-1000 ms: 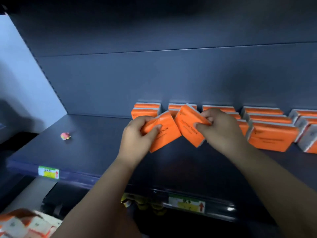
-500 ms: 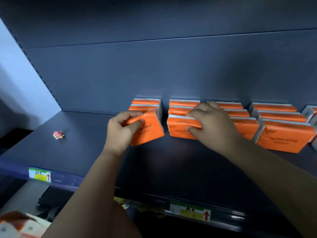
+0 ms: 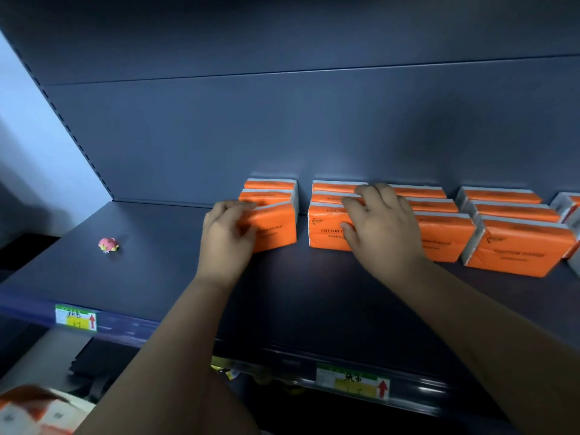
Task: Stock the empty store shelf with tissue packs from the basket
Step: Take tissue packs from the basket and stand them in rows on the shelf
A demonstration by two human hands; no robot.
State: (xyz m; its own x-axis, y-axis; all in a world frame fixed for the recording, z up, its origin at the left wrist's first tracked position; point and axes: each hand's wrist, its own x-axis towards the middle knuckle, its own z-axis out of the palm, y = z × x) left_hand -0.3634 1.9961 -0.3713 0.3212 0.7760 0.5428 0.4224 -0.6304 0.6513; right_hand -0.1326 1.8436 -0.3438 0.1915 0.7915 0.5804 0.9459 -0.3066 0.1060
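Orange tissue packs stand in rows at the back of the dark shelf, the rightmost row cut off by the edge of view. The left hand curls round the end of the leftmost front pack, hiding it, while the right hand lies with fingers spread over the next front pack (thumb on its face, covering half the lettering), pressing rather than clasping. Low on the left, more packs are only a blur.
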